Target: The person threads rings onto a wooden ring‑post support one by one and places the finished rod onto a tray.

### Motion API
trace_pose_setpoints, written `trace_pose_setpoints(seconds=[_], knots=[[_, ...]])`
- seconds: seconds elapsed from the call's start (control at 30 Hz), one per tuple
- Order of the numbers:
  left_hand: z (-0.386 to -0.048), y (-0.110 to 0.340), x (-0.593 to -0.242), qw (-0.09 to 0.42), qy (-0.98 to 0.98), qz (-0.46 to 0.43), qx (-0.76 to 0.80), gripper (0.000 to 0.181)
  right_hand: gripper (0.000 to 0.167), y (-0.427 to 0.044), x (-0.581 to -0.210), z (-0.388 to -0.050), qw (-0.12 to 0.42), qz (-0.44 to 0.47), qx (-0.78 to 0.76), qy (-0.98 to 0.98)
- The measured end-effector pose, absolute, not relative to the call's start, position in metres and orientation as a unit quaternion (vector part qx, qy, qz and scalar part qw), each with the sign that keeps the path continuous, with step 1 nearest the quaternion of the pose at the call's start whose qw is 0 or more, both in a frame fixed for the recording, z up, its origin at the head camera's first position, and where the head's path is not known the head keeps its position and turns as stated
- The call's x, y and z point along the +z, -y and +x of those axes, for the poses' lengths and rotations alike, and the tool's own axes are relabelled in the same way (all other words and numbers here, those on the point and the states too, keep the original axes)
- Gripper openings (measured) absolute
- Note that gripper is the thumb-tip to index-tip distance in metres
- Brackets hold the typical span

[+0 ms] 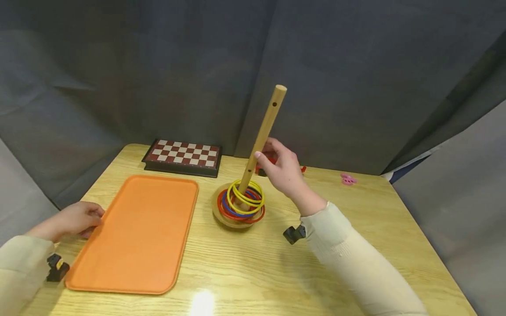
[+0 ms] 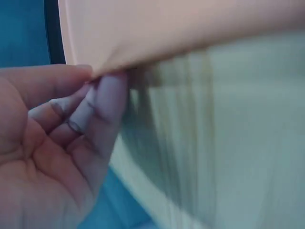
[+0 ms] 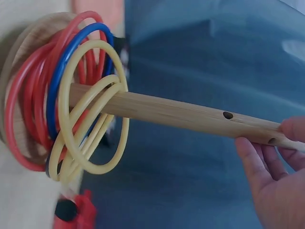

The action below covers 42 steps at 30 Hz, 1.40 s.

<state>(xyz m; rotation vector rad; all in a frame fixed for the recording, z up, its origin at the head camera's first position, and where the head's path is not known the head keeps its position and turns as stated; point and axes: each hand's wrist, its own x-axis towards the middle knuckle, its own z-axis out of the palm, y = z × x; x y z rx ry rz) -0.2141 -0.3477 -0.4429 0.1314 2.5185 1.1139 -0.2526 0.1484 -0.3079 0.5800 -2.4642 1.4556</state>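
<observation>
A wooden peg stand has an upright pole (image 1: pixel 265 127) with small holes, rising from a round wooden base (image 1: pixel 216 210). Loosely heaped around the pole's foot are several red, blue and yellow rings (image 3: pixel 93 167). My right hand (image 1: pixel 284 169) pinches the pole between thumb and fingers, above the rings. Whether the base touches the table is not clear. To the left lies an orange tray (image 1: pixel 136 232). Its left edge is pinched by my left hand (image 1: pixel 81 219); in the left wrist view the thumb and fingertips meet on the tray's rim (image 2: pixel 157 59).
Behind the tray is a black-sided checkered board box (image 1: pixel 183 156). A red and black object (image 3: pixel 76 210) sits behind my right hand, partly hidden. A small pink item (image 1: pixel 348 179) lies at the back right of the wooden table (image 1: pixel 356 245). Dark curtains (image 1: pixel 178 74) hang behind.
</observation>
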Motion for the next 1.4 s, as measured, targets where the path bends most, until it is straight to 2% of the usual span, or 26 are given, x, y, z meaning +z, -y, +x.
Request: trace_pose_setpoints(seconds=[0.13,0.3,0.43,0.63,0.73,0.97,1.23,1.4], knots=[[-0.211,0.302,-0.448,0.219,-0.852,0.039,0.475,0.015,0.035,-0.159,-0.286,-0.249,0.133,0.197,0.489,0.839],[-0.219,0.238,-0.445,0.206,-0.85,0.047,0.483,0.014,0.034,-0.162,-0.272,-0.248,0.155,0.197,0.485,0.838],[-0.227,0.198,-0.442,0.201,-0.858,0.052,0.471,0.013,0.034,-0.158,-0.277,-0.248,0.143,0.203,0.481,0.841],[-0.24,0.149,-0.444,0.202,-0.867,0.055,0.452,0.002,0.03,-0.156,-0.297,-0.25,0.132,0.208,0.466,0.85],[-0.244,0.131,-0.444,0.196,-0.87,0.054,0.449,0.005,0.028,-0.157,-0.305,-0.252,0.124,0.206,0.462,0.853],[-0.25,0.108,-0.448,0.185,-0.868,0.048,0.458,0.009,0.028,-0.163,-0.317,-0.254,0.117,0.198,0.463,0.856],[-0.252,0.103,-0.447,0.187,-0.864,0.044,0.465,0.005,0.033,-0.172,-0.334,-0.257,0.108,0.176,0.46,0.864],[-0.252,0.111,-0.447,0.197,-0.85,0.066,0.484,0.015,0.037,-0.174,-0.334,-0.258,0.104,0.185,0.445,0.87]])
